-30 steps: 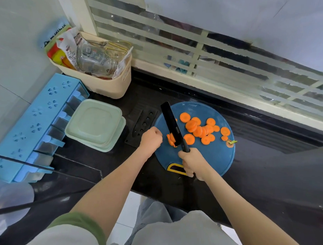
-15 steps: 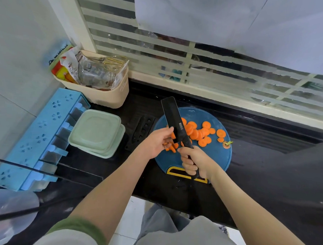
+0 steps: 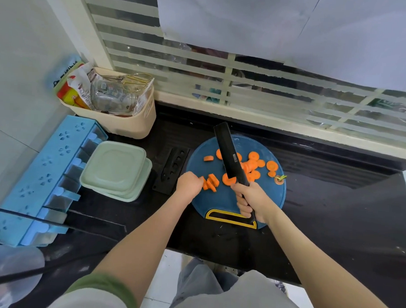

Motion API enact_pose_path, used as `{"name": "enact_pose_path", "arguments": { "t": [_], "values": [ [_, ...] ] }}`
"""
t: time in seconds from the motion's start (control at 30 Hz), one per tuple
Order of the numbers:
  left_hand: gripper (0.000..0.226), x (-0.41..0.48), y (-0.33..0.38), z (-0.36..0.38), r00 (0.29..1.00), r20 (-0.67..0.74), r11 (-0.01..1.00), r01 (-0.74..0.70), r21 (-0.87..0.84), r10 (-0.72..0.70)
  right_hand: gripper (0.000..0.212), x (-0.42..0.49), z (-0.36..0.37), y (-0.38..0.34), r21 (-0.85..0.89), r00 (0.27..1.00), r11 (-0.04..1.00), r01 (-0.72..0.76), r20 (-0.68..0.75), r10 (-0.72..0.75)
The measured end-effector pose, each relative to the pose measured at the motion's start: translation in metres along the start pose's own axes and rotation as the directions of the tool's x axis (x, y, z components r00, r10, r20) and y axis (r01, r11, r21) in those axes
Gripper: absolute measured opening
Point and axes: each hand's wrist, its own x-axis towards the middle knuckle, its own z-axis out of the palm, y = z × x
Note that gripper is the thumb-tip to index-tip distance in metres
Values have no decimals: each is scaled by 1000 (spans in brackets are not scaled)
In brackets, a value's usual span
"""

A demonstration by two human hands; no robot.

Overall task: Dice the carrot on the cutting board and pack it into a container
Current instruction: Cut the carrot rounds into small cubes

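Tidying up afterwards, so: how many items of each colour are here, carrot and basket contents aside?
Blue: 2 (cutting board, drawer rack)
Green: 2 (stacked containers)
Black: 2 (knife, sheath)
Beige: 1 (basket)
Total: 7

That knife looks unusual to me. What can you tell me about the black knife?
The black knife is dark all over, with a broad rectangular blade bearing a small pale label. The right hand grips its handle. The blade points toward the window, over the carrot slices on the blue cutting board; whether it touches them is unclear.
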Motion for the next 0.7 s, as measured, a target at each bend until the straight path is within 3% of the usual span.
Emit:
{"name": "enact_pose_path", "arguments": {
  "t": [0.1, 0.2, 0.27, 0.4, 0.5, 0.7],
  "values": [
    [50, -10, 10, 11, 1000, 16, 997, -15, 80, 14, 43, -3, -3, 5, -116, 1000, 993, -9, -24, 7],
    [90, -15, 16, 24, 998, 40, 987, -46, 157, 40, 40, -4, -6, 11, -205, 998, 979, -13, -60, 1],
    [98, -16, 17, 31, 997, 16, 964, -74, 255, 73, 33, -3, -9, 15, -285, 995, 958, -21, -99, -8],
    [76, -13, 18, 38, 982, -80, 899, -124, 419, 173, 28, 0, -11, 19, -507, 983, 860, -53, -180, -45],
    [52, -9, 17, 39, 953, -59, 827, -227, 514, 298, 28, 2, -11, 22, -568, 978, 821, -57, -198, -68],
    [51, -1, 6, 20, 814, 234, 462, -510, 725, 532, 25, 9, -6, 27, -548, 958, 834, -57, -265, -108]
  ]
}}
